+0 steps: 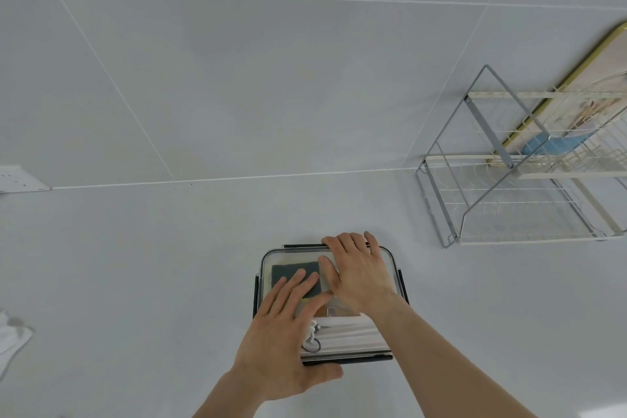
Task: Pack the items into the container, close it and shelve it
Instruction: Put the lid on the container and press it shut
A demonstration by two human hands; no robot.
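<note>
White counter point(135, 282) | container point(390, 256) under both flat, spread palms | left hand point(288, 326) | right hand point(359, 275)

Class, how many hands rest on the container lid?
2: the left hand lies flat on the near-left part of the lid; the right hand covers its far-right part.

Home kitchen, pale countertop point(135, 265) meeting tiled wall point(237, 78), wire dish rack point(515, 193) standing on it, cutting board point(583, 92) leaning behind the rack, wall socket point(20, 179) far left of the rack
</note>
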